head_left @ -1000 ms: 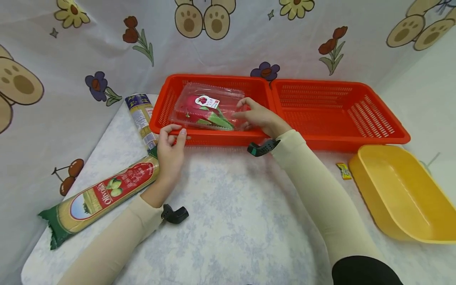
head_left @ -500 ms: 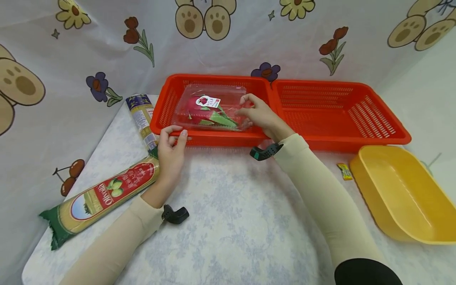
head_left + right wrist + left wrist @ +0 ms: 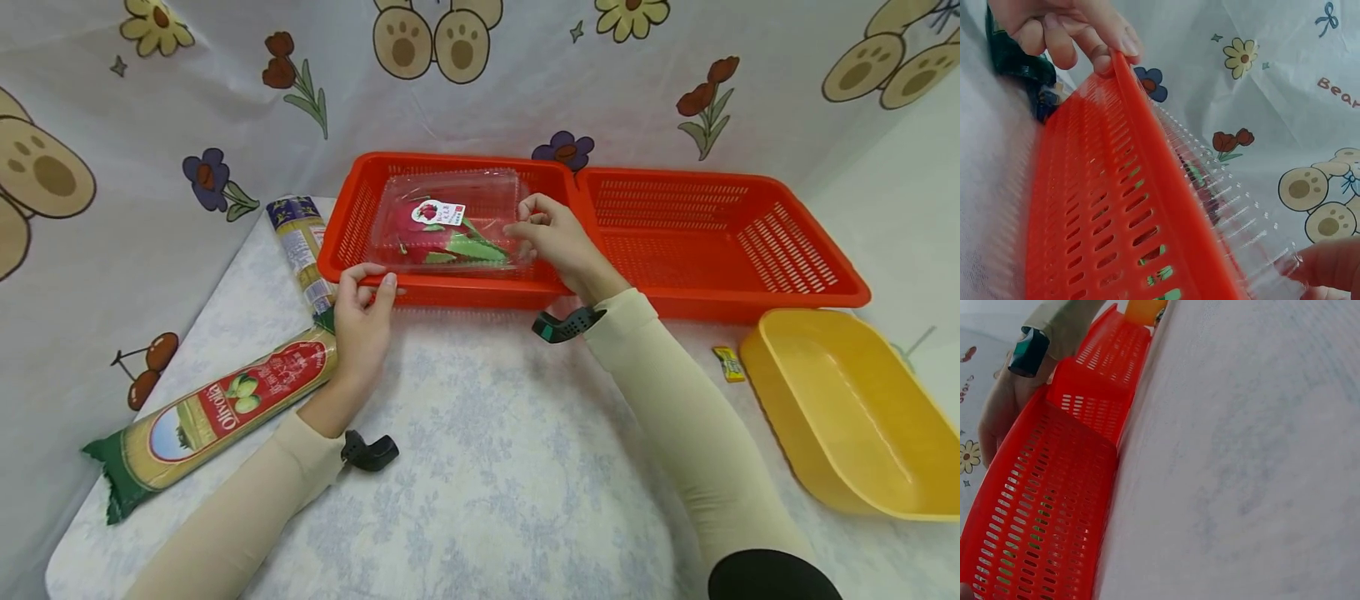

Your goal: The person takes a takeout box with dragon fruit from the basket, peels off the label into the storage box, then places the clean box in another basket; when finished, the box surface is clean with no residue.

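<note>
My left hand (image 3: 362, 329) grips the front rim of the left red basket (image 3: 465, 294), thumb on one side and fingers on the other. The right wrist view shows this left-hand pinch at the rim too. Inside that basket is a clear plastic box (image 3: 491, 198) with a white label, holding a pink dragon fruit (image 3: 422, 246) with green tips. With thumb and fingers my right hand (image 3: 564, 244) pinches the box's right edge. In the right wrist view, the box's ridged side stands slightly above the basket rim. Part of the fruit shows through the basket's slots.
A second red basket (image 3: 697, 242) adjoins on the right. Nearer stands a yellow bin (image 3: 840, 400) with a small yellow packet (image 3: 728, 364) beside it. Two pasta packs, one red-labelled (image 3: 232, 404) and one blue-ended (image 3: 300, 250), lie left. A printed cloth (image 3: 450, 108) hangs behind.
My right hand has shifted slightly right, and the plastic box has moved right with it and turned straighter in the basket. My left hand keeps its place on the rim.
</note>
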Action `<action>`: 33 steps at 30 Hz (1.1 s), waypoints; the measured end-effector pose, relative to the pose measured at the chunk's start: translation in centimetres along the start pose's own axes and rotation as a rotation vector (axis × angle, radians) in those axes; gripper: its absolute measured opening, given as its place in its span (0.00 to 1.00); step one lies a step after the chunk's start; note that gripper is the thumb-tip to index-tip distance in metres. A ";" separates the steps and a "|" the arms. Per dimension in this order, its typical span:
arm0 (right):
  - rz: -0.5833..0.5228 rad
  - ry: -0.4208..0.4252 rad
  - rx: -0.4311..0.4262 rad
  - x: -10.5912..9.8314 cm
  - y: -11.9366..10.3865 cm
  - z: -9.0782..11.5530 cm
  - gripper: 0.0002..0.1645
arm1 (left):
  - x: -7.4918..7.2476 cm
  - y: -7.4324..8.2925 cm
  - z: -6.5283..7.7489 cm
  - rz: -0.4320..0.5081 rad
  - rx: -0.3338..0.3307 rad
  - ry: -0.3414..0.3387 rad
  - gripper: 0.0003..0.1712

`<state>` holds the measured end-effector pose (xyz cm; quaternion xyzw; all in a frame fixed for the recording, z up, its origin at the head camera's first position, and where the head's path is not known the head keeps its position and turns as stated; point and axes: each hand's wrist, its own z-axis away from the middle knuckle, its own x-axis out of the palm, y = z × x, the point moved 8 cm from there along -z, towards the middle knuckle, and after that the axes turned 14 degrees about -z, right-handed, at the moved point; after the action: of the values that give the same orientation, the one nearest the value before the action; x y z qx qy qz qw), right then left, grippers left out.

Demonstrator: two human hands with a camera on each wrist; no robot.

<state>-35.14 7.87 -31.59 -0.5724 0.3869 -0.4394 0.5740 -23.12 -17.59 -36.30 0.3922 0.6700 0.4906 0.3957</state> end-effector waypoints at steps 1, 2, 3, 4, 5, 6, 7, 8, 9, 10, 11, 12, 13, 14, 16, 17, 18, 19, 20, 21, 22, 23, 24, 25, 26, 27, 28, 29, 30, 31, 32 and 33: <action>-0.008 -0.003 -0.002 0.1 0.0 0.1 0.13 | -0.1 0.0 0.0 0.002 0.002 0.001 0.17; -0.016 -0.009 -0.003 0.2 -0.1 0.1 0.13 | -0.1 0.0 0.0 0.005 0.004 0.002 0.17; -0.016 -0.015 -0.001 0.2 -0.1 0.2 0.14 | -0.1 -0.1 0.0 0.007 0.005 0.004 0.17; -0.013 -0.022 0.000 0.3 -0.1 0.2 0.15 | -0.1 0.0 0.0 0.009 0.006 0.003 0.16; -0.006 -0.027 0.008 0.3 -0.1 0.2 0.15 | -0.2 0.0 -0.1 0.012 0.005 0.004 0.16; 0.002 -0.032 0.017 0.4 -0.1 0.3 0.17 | -0.2 -0.1 -0.1 0.013 0.004 0.005 0.16; 0.007 -0.032 0.029 0.4 -0.1 0.3 0.19 | -0.2 -0.1 -0.1 0.013 0.002 0.006 0.16; 0.011 -0.031 0.041 0.3 0.0 0.4 0.21 | -0.2 -0.1 -0.1 0.015 -0.001 0.007 0.15; 0.010 -0.026 0.051 0.2 0.0 0.4 0.22 | -0.1 -0.2 -0.1 0.014 -0.004 0.006 0.15; 0.007 -0.022 0.061 0.1 0.1 0.4 0.23 | -0.1 -0.2 -0.1 0.014 -0.008 0.003 0.15; 0.000 -0.016 0.070 0.0 0.1 0.4 0.23 | 0.0 -0.3 -0.1 0.013 -0.010 0.000 0.15; -0.010 -0.010 0.077 -0.1 0.1 0.4 0.22 | 0.0 -0.3 -0.1 0.009 -0.013 -0.003 0.15; -0.022 -0.001 0.082 -0.2 0.1 0.4 0.21 | 0.0 -0.3 0.0 0.007 -0.015 -0.005 0.15; -0.037 0.005 0.085 -0.3 0.1 0.4 0.20 | 0.1 -0.3 0.0 0.007 -0.015 -0.007 0.14; -0.066 0.021 0.081 -0.5 -0.1 0.5 0.19 | 0.0 -0.3 0.1 0.006 -0.012 -0.008 0.14; -0.079 0.030 0.079 -0.6 -0.3 0.6 0.19 | 0.0 -0.2 0.1 0.006 -0.007 -0.006 0.14; -0.093 0.037 0.074 -0.7 -0.5 0.7 0.19 | 0.0 -0.1 0.1 0.007 -0.001 -0.006 0.14; -0.105 0.046 0.067 -0.9 -0.7 0.8 0.19 | 0.0 -0.1 0.1 0.008 0.005 -0.007 0.15; -0.115 0.055 0.058 -1.1 -1.0 1.0 0.19 | 0.0 0.0 0.1 0.009 0.009 -0.009 0.15; -0.126 0.062 0.049 -1.3 -1.3 1.2 0.19 | 0.0 0.0 0.1 0.006 0.012 -0.010 0.15; -0.136 0.069 0.039 -1.5 -1.6 1.4 0.19 | 0.0 0.0 0.1 0.005 0.014 -0.009 0.15; -0.147 0.076 0.029 -1.6 -2.0 1.5 0.18 | 0.0 0.0 0.1 0.001 0.014 -0.007 0.15; -0.159 0.079 0.018 -1.8 -2.3 1.8 0.18 | -0.1 -0.1 0.0 0.001 0.012 -0.005 0.15; -0.174 0.083 0.007 -1.9 -2.7 2.0 0.18 | -0.1 -0.1 0.0 0.001 0.011 -0.002 0.15; -0.190 0.088 -0.002 -2.1 -3.1 2.2 0.17 | -0.1 -0.2 0.0 0.003 0.010 0.001 0.15; -0.206 0.094 -0.010 -2.2 -3.4 2.5 0.17 | -0.2 -0.3 0.0 0.006 0.010 0.002 0.15; -0.224 0.100 -0.018 -2.4 -3.8 2.8 0.16 | -0.2 -0.3 -0.1 0.013 0.011 0.002 0.15; -0.243 0.105 -0.023 -2.6 -4.1 3.2 0.16 | -0.1 -0.3 -0.1 0.018 0.011 0.001 0.15; -0.259 0.107 -0.029 -2.8 -4.5 3.7 0.16 | -0.1 -0.3 -0.1 0.026 0.013 -0.002 0.15; -0.271 0.111 -0.031 -3.1 -4.8 4.1 0.16 | -0.1 -0.3 -0.1 0.029 0.016 -0.004 0.15; -0.278 0.113 -0.030 -3.3 -5.0 4.6 0.16 | 0.0 -0.3 -0.1 0.030 0.016 -0.007 0.15; -0.288 0.111 -0.030 -3.6 -5.2 5.2 0.17 | 0.1 -0.2 -0.1 0.032 0.017 -0.010 0.15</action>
<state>-31.66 13.11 -26.36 -0.6052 0.3384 -0.5423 0.4744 -23.29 -17.62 -36.48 0.4088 0.6659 0.4891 0.3876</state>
